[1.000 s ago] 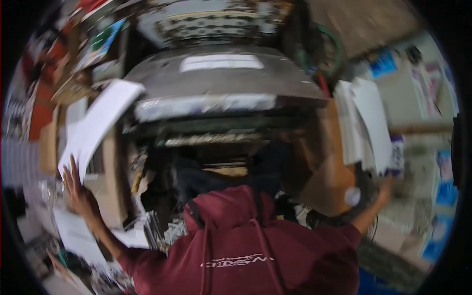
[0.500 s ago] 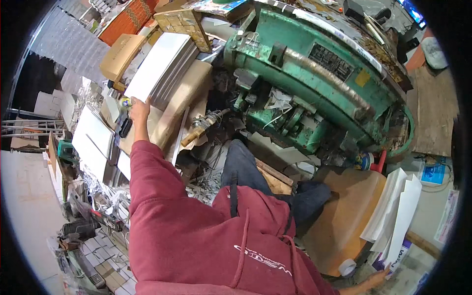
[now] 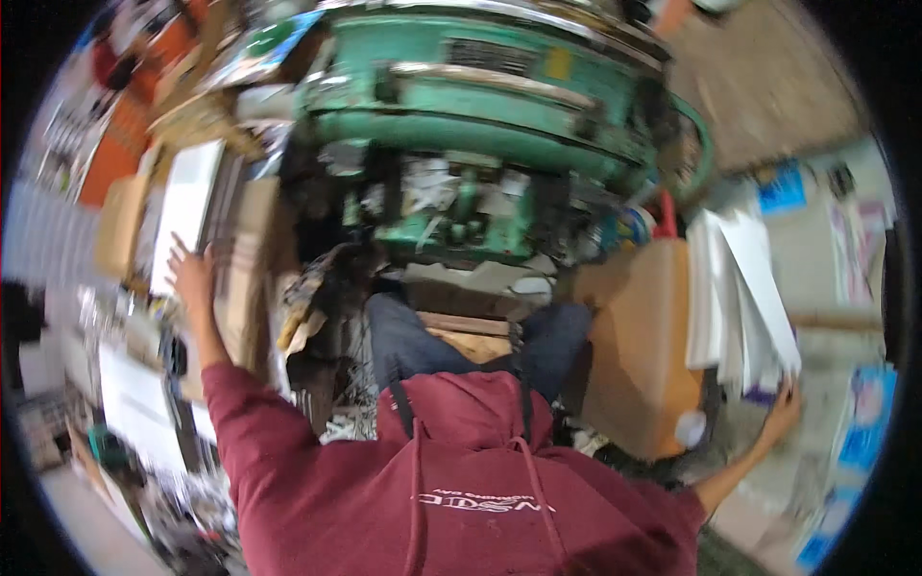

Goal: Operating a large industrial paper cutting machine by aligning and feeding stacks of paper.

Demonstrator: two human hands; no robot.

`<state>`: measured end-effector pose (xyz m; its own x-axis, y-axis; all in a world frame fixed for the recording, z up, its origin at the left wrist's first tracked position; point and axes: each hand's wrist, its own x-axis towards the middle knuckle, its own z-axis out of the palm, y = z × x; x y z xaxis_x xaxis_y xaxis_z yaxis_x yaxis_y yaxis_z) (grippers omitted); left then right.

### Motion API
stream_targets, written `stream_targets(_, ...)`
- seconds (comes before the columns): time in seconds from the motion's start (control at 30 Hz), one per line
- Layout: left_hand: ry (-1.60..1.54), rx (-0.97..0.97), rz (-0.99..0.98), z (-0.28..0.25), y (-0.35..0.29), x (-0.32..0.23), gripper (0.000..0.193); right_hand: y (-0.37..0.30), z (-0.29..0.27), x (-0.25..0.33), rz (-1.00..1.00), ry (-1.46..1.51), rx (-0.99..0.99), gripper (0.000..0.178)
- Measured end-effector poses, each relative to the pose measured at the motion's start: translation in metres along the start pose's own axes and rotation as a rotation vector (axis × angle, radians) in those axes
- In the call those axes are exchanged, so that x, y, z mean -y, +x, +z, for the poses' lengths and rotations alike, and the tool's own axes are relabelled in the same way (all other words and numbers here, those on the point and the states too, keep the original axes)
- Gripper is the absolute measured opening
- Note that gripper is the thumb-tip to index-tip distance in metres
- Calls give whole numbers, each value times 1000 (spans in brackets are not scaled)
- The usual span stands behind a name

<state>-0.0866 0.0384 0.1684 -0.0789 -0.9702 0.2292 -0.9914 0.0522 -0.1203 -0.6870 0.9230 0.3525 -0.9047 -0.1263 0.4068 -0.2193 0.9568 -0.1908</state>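
My left hand (image 3: 195, 276) lies with fingers spread on the near end of a stack of white paper sheets (image 3: 187, 197). That stack rests on a brown paper-wrapped bundle (image 3: 252, 259) at the left. On the right, my right hand (image 3: 785, 413) is closed at the near corner of a loose white sheet (image 3: 759, 278). More white sheets (image 3: 706, 298) lie fanned beneath that one, beside a brown board (image 3: 629, 346). The picture is smeared by motion, so the fingertips of my right hand are hard to make out.
A green iron machine (image 3: 461, 130) stands straight ahead beyond my knees. Another white paper pile (image 3: 139, 394) lies at the left, near a brown carton (image 3: 122, 226). Paper scraps (image 3: 355, 408) litter the floor by my legs. Blue-and-white packages (image 3: 869, 413) lie at far right.
The view has swung to the right. My left hand has moved nearer on the white stack and its fingers have spread. The right hand stays at the loose sheet's near corner.
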Motion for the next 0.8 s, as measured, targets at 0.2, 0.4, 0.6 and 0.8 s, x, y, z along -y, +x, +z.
stream_targets(0.2, -309, -397, 447, -38, -33, -94, 74, 36, -28, 131, 106, -126, -298, 38)
stream_targets(0.4, -910, -124, 757, -63, -133, -185, 51, 64, -34, 144, 261, 258, -403, 38)
stream_targets(0.6, -843, 682, 632, 56, -272, -166, 74, 68, 35, 236, -205, 773, -148, 36)
stream_targets(0.8, -901, 1002, 112, 89, -328, -134, 82, 38, 125, 336, -284, 843, 383, 33)
